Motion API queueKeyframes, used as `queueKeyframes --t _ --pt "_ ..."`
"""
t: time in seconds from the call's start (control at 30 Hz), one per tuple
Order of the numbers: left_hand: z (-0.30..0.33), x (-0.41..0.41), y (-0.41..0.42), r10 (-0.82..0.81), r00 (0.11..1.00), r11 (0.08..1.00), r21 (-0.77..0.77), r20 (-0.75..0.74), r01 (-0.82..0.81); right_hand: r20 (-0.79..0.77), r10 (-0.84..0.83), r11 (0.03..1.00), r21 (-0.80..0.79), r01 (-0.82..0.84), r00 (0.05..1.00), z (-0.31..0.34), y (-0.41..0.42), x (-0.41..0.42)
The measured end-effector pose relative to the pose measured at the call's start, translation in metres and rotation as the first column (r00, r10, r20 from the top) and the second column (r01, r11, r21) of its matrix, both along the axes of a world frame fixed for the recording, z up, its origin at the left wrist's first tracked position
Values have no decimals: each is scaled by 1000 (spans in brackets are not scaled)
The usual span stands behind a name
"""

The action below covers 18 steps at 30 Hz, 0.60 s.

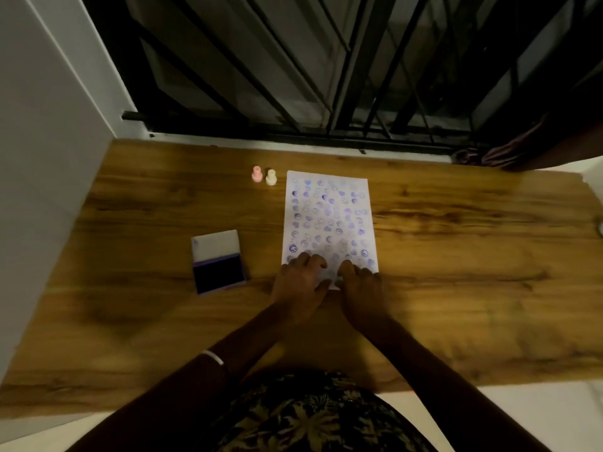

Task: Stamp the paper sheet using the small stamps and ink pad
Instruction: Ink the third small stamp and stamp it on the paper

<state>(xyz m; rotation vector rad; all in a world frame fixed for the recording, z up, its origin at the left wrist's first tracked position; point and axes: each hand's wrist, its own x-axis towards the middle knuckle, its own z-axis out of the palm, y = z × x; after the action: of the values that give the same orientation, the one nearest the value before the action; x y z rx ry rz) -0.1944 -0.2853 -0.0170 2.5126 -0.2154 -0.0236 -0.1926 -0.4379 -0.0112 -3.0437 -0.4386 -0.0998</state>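
Note:
The white paper sheet [329,220] lies upright in the middle of the wooden table [456,256], covered with several purple stamp prints. My left hand [298,282] rests on the sheet's near left corner with its fingers apart, holding nothing. My right hand [360,285] is at the near right corner, fingers curled around a small pale bluish stamp [337,281] that is mostly hidden. A pink stamp [257,174] and a cream stamp [271,176] stand upright just beyond the sheet's far left corner. The ink pad [218,272] lies left of the sheet with its lid open.
A black metal window grille [326,76] runs along the table's far edge. The white wall [39,158] borders the left side. Dark cloth [509,151] hangs at the far right corner. A small round object [599,226] is at the right edge.

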Motion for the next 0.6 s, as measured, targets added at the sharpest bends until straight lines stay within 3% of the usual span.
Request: queueKeyframes --t 0.37,0.6 --pt "-16 6 -23 -64 996 983 171 -59 73 21 53 998 -32 -52 998 -11 -27 7" --pt "-16 9 -24 -64 992 981 178 -104 82 18 83 996 -44 -82 996 -18 -30 12"
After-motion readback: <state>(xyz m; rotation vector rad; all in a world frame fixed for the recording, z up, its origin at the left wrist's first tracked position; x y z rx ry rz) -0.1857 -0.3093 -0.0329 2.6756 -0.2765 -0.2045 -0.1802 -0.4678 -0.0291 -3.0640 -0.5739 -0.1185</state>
